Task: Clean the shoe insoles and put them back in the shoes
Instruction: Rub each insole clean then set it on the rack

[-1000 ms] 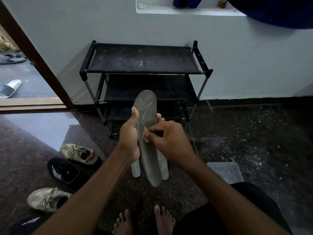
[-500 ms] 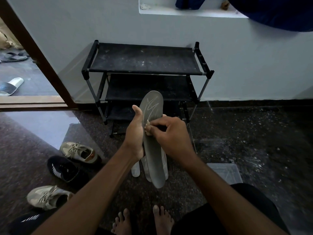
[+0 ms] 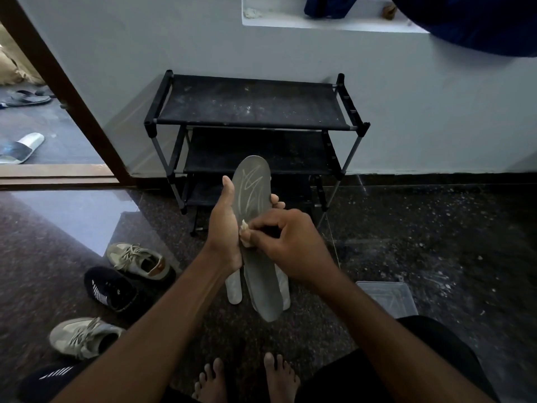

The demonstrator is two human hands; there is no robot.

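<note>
A grey insole (image 3: 255, 199) with pale scribbled markings stands upright in front of me, toe end up. My left hand (image 3: 223, 228) grips its left edge, thumb along the side. My right hand (image 3: 290, 242) pinches a small whitish wad (image 3: 245, 232) against the insole's middle. Behind it, pale insoles (image 3: 234, 289) lie on the floor, partly hidden. At the left on the floor are two beige sneakers (image 3: 139, 260) (image 3: 81, 337) and two black shoes (image 3: 109, 287) (image 3: 52, 376).
A black three-tier shoe rack (image 3: 252, 103) stands against the wall ahead. A clear plastic tub (image 3: 389, 298) sits on the dark stone floor by my right knee. My bare feet (image 3: 247, 379) are below. An open doorway at the left shows sandals (image 3: 20, 146) outside.
My right hand with the wad has slid a little down the insole again after moving up. The left hand and insole stay almost in place.
</note>
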